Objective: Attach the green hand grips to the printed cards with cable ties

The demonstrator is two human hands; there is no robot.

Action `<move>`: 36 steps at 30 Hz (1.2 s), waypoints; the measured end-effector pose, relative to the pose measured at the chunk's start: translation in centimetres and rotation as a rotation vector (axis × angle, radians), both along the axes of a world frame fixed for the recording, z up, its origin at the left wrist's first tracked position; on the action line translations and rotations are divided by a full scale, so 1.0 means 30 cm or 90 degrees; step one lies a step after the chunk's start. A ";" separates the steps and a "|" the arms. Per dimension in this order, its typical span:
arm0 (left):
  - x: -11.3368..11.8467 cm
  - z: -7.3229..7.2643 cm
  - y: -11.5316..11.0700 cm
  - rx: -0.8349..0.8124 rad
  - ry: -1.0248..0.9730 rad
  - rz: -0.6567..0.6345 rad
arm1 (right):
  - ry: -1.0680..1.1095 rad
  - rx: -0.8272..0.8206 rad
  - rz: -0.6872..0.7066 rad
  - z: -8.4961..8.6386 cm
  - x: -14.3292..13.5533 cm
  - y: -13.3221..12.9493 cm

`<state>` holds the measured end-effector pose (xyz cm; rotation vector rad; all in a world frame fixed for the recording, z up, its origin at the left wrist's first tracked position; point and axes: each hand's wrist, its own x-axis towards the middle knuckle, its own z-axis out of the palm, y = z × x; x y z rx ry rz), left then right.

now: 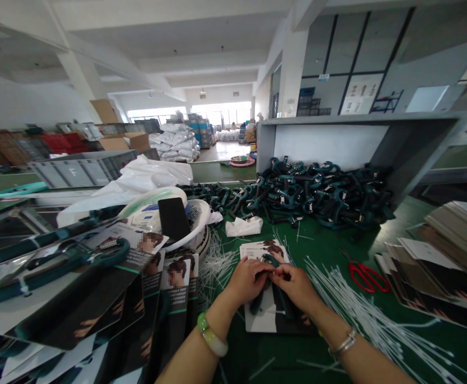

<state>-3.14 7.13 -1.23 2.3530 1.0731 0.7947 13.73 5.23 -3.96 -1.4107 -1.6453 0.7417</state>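
L hand (pixel 249 280) + R hand (pixel 295 285) both pinch hand gripper (pixel 271 261) | on card (pixel 263 320) | gripper mostly hidden

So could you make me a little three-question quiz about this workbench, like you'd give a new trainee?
1. True or false: both hands are on a dark green hand gripper lying on a printed card.
2. What lies on the green table to the right of the hands? A) red-handled scissors B) a hammer C) a tape roll
3. Fill in: the loose pile of green grippers sits at the ____ of the table, under a grey shelf.

Key: 1 true; 2 A; 3 back. The left hand and right hand meet over the gripper, fingers curled on its top.
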 end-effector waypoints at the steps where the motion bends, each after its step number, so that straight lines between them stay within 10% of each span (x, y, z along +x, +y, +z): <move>1: -0.005 0.008 -0.002 -0.007 -0.012 -0.021 | 0.013 0.000 -0.005 -0.001 -0.001 0.003; 18: 0.060 0.005 -0.025 0.242 0.087 0.121 | 0.036 0.169 -0.044 0.017 -0.022 -0.023; 36: 0.051 -0.005 -0.017 0.005 0.087 0.187 | -0.329 0.287 -0.008 0.032 0.004 0.000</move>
